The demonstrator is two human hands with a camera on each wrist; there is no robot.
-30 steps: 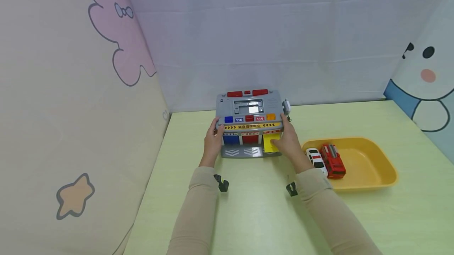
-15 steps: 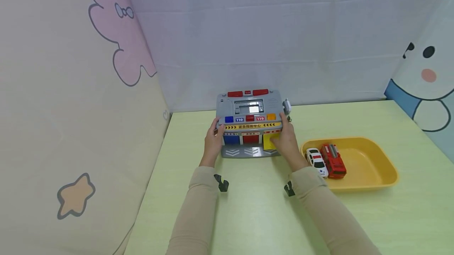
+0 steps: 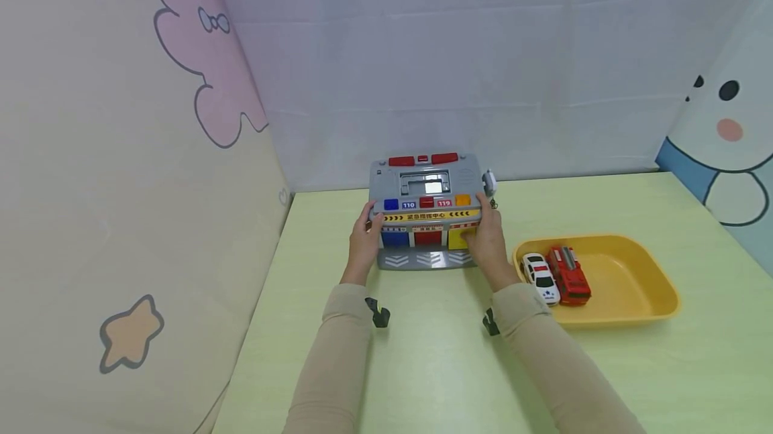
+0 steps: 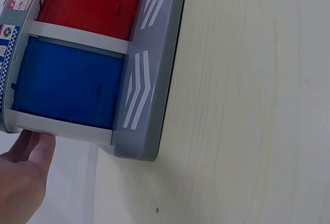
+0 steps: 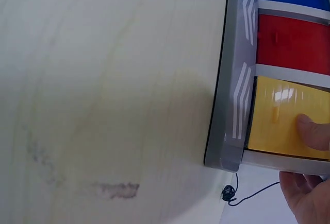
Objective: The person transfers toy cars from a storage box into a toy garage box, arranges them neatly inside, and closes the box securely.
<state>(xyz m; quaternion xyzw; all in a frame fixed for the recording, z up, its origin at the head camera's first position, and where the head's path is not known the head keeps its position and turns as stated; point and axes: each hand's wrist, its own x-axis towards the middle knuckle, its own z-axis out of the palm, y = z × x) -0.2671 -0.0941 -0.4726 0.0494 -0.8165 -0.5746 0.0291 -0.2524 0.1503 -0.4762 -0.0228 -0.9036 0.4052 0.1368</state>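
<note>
A grey toy garage (image 3: 417,186) stands on the table by the back wall, with a blue door (image 4: 69,85), a red door (image 4: 90,7) and a yellow door (image 5: 281,123). My left hand (image 3: 364,246) holds its left side, thumb at the front edge; the left wrist view catches only part of this hand. At the other side my right hand (image 3: 490,249) grips the garage, its thumb pressing the yellow door while the other fingers lie along the side wall. That door sits nearly flush, slightly askew in its frame.
To the right, a yellow tray (image 3: 634,280) contains a white toy police car (image 3: 540,278) and a red toy fire truck (image 3: 569,274). A small grey-white piece (image 3: 490,183) is on the garage's right side. A coiled black cord (image 5: 228,193) hangs nearby.
The yellow door, tilted outward earlier, has swung in towards the garage under my right thumb. My right hand has shifted slightly forward and inward; the left hand keeps its hold.
</note>
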